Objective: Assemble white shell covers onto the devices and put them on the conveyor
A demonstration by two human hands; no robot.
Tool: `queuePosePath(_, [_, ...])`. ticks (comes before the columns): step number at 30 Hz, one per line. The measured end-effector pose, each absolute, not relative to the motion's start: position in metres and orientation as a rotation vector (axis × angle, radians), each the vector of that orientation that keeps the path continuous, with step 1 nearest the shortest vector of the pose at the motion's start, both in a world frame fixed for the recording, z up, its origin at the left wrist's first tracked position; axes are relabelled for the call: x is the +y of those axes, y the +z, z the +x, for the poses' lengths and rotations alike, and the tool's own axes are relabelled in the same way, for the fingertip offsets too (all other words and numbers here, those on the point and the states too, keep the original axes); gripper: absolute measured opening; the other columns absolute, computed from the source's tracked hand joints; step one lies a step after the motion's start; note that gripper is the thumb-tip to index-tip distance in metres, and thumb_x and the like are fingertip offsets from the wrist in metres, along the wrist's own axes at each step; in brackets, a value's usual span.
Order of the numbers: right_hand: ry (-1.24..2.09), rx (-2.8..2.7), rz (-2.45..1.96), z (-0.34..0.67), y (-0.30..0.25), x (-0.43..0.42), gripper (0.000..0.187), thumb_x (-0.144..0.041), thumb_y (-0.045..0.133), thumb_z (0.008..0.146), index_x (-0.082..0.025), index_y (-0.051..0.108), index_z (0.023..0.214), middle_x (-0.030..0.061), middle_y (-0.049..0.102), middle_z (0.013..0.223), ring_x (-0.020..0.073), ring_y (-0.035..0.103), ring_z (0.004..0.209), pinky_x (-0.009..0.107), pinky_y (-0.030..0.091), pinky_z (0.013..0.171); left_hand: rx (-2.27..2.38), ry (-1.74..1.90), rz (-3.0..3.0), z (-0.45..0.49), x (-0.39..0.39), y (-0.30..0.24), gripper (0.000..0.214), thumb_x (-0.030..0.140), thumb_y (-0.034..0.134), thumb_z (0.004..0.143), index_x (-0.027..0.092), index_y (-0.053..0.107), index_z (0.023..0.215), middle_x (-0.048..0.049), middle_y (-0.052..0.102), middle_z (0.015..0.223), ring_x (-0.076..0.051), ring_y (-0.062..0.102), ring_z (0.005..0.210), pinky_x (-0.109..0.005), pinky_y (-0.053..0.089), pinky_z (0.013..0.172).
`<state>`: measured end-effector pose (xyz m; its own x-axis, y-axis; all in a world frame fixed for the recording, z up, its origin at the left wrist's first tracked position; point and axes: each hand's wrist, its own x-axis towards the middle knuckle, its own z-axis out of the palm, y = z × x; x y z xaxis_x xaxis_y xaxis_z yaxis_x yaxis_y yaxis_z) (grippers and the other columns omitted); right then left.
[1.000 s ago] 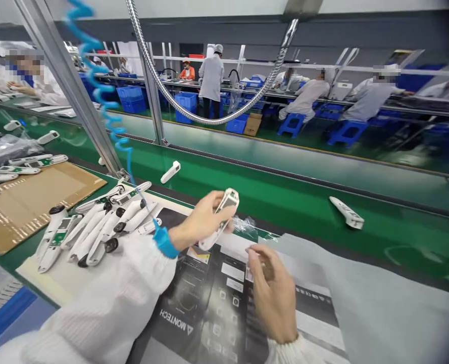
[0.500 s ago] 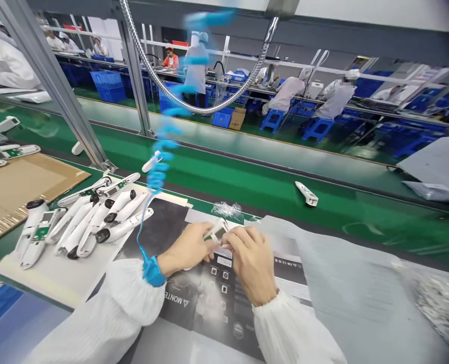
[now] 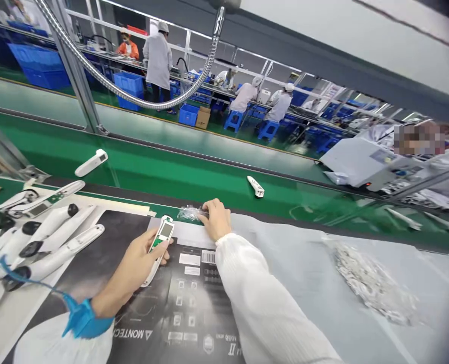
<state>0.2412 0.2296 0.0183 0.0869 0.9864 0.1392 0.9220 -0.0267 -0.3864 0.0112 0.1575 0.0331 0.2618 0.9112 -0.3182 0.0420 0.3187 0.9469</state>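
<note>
My left hand (image 3: 143,258) is closed around an opened white handheld thermometer (image 3: 166,230). The thermometer's green circuit board and small grey screen face up, and its handle slants down toward me. A blue wrist strap (image 3: 90,318) with a coiled cord circles my left wrist. At the back edge of the mat, my right hand (image 3: 217,220) has its fingers drawn together beside a little heap of clear plastic pieces (image 3: 189,213). What sits between those fingertips is too small to make out. Both forearms are above a dark printed cardboard sheet (image 3: 194,316).
Several white thermometer shells (image 3: 53,222) with black ends are piled at the left. A bag of small white parts (image 3: 371,283) lies on the grey sheet at right. White thermometers (image 3: 255,187) rest on the green conveyor belt (image 3: 194,177). A metal hose (image 3: 141,103) hangs overhead.
My right hand has left the thermometer and moved to the plastic pieces at the back. My left hand has kept the thermometer and turned its screen side up. The view has swung right.
</note>
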Motion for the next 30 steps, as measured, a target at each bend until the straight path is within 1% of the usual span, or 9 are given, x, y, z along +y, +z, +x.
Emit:
queuePosePath(3, [0.14, -1.832, -2.08, 0.286, 0.03, 0.242, 0.023, -0.034, 0.064, 0.085, -0.028, 0.06, 0.107, 0.0034, 0.06, 0.115, 0.0214, 0.056, 0.104, 0.037, 0.039, 0.089, 1.165, 0.754, 0.982, 0.009, 0.158, 0.03, 0.055, 0.055, 0.067, 0.076, 0.015, 0.055, 0.113, -0.006, 0.065, 0.092, -0.015, 0.056, 0.067, -0.028, 0.048, 0.062])
queuePosePath(5, [0.07, -1.666, -2.24, 0.328, 0.035, 0.257, 0.027, -0.035, 0.058, 0.087, -0.025, 0.058, 0.112, 0.0079, 0.059, 0.12, 0.0241, 0.056, 0.108, 0.04, 0.041, 0.091, 1.183, 0.706, 0.958, 0.008, 0.159, 0.029, 0.055, 0.057, 0.066, 0.076, 0.014, 0.056, 0.109, -0.0038, 0.064, 0.08, -0.015, 0.055, 0.064, -0.027, 0.046, 0.059])
queuePosePath(7, [0.018, -1.44, -2.433, 0.368, 0.033, 0.274, 0.036, -0.035, 0.057, 0.086, -0.018, 0.055, 0.118, 0.016, 0.056, 0.125, 0.0304, 0.054, 0.114, 0.048, 0.042, 0.093, 1.183, 0.664, 0.971, 0.006, 0.161, 0.029, 0.052, 0.058, 0.064, 0.078, 0.014, 0.057, 0.104, -0.0013, 0.061, 0.068, -0.015, 0.053, 0.061, -0.027, 0.044, 0.058])
queuePosePath(10, [0.01, -1.213, -2.619, 0.41, 0.019, 0.296, 0.052, -0.039, 0.061, 0.082, -0.014, 0.051, 0.127, 0.0218, 0.055, 0.129, 0.0361, 0.052, 0.12, 0.053, 0.043, 0.093, 1.158, 0.645, 1.0, 0.004, 0.164, 0.028, 0.047, 0.057, 0.062, 0.08, 0.015, 0.058, 0.101, 0.0, 0.059, 0.064, -0.015, 0.053, 0.06, -0.027, 0.043, 0.058])
queuePosePath(15, [0.111, -1.245, -2.65, 0.412, 0.012, 0.317, 0.046, -0.038, 0.062, 0.082, -0.014, 0.061, 0.121, 0.0201, 0.065, 0.119, 0.0362, 0.058, 0.116, 0.047, 0.046, 0.091, 1.123, 0.657, 1.025, 0.006, 0.166, 0.022, 0.037, 0.049, 0.059, 0.084, 0.014, 0.058, 0.097, -0.0013, 0.059, 0.064, -0.015, 0.056, 0.059, -0.026, 0.044, 0.056])
queuePosePath(19, [0.186, -1.57, -2.352, 0.374, 0.038, 0.31, 0.048, -0.04, 0.056, 0.087, -0.016, 0.059, 0.128, 0.0157, 0.068, 0.116, 0.0306, 0.062, 0.109, 0.042, 0.046, 0.091, 1.132, 0.641, 1.077, 0.003, 0.16, 0.025, 0.027, 0.038, 0.059, 0.082, 0.016, 0.055, 0.096, 0.002, 0.053, 0.066, -0.014, 0.052, 0.056, -0.026, 0.043, 0.054])
queuePosePath(24, [0.614, -2.124, -1.648, 0.313, 0.05, 0.253, 0.053, -0.062, 0.054, 0.084, -0.032, 0.06, 0.127, 0.0099, 0.065, 0.126, 0.0291, 0.063, 0.105, 0.044, 0.048, 0.082, 1.229, 0.523, 1.342, -0.026, 0.14, 0.056, 0.014, 0.03, 0.06, 0.082, 0.018, 0.053, 0.081, 0.0021, 0.051, 0.074, -0.013, 0.045, 0.067, -0.025, 0.037, 0.061])
queuePosePath(26, [0.711, -2.317, -1.407, 0.289, 0.04, 0.225, 0.048, -0.06, 0.055, 0.085, -0.036, 0.06, 0.126, 0.0084, 0.067, 0.123, 0.0297, 0.064, 0.105, 0.047, 0.049, 0.086, 1.303, 0.503, 1.404, -0.045, 0.125, 0.066, 0.013, 0.031, 0.056, 0.085, 0.019, 0.052, 0.081, 0.0016, 0.053, 0.076, -0.015, 0.045, 0.07, -0.026, 0.036, 0.063])
queuePosePath(30, [0.597, -2.525, -1.207, 0.25, 0.018, 0.189, 0.034, -0.046, 0.051, 0.092, -0.032, 0.061, 0.122, 0.0079, 0.071, 0.115, 0.0294, 0.064, 0.101, 0.051, 0.046, 0.09, 1.499, 0.538, 1.381, -0.082, 0.096, 0.07, 0.024, 0.04, 0.051, 0.09, 0.02, 0.048, 0.078, 0.0012, 0.051, 0.071, -0.016, 0.047, 0.065, -0.026, 0.036, 0.059])
